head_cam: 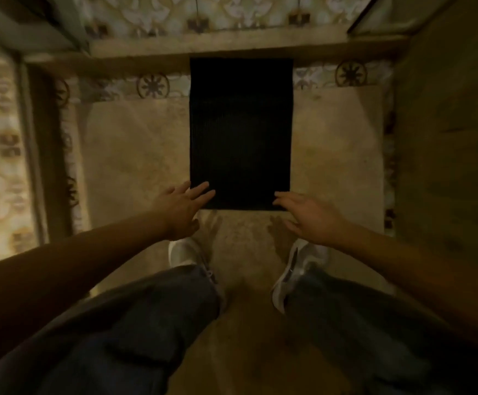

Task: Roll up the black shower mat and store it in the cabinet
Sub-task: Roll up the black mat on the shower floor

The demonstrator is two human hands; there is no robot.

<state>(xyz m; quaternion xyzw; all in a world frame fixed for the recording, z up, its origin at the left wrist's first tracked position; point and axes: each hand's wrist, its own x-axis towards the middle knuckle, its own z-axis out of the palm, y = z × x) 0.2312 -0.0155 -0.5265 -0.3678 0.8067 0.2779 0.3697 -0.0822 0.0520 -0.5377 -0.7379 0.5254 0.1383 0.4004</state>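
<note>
Both hands spread, left hand (182,208) and right hand (307,216) over mat (240,132) near edge; mat likely limp, grippy; take near corners.

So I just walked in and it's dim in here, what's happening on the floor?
A person is bending over a black shower mat that lies flat and fully unrolled on the tiled floor. Both hands are open and reaching for the mat's near edge: the left hand at its near left corner, fingertips over the mat, and the right hand at the near right corner. Whether they touch it is hard to tell. The person's white shoes stand just short of the mat. Rolling has not started.
</note>
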